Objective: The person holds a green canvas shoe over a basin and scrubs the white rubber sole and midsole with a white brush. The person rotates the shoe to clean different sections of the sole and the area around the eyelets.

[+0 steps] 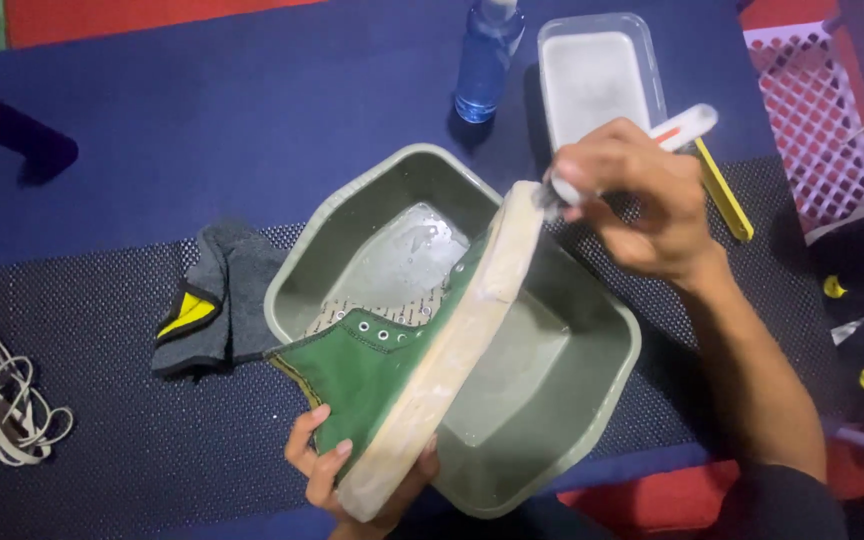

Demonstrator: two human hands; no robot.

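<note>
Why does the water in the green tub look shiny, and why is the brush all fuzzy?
In the head view, light from above glints off the wet bottom of the basin, making pale glare patches. The brush in the right hand looks smeared, probably motion blur. The green shoe held by the left hand is sharper. The bottle casts a dark shadow.

Both hands closed: L (352, 478) low, R (642, 200) raised, wrist bent.

I hold a green canvas shoe (372, 365) tipped on its side over the grey-green basin (607, 375), its pale, soapy sole (452, 350) turned up. A white-handled brush (652, 135) touches the sole's toe end.
</note>
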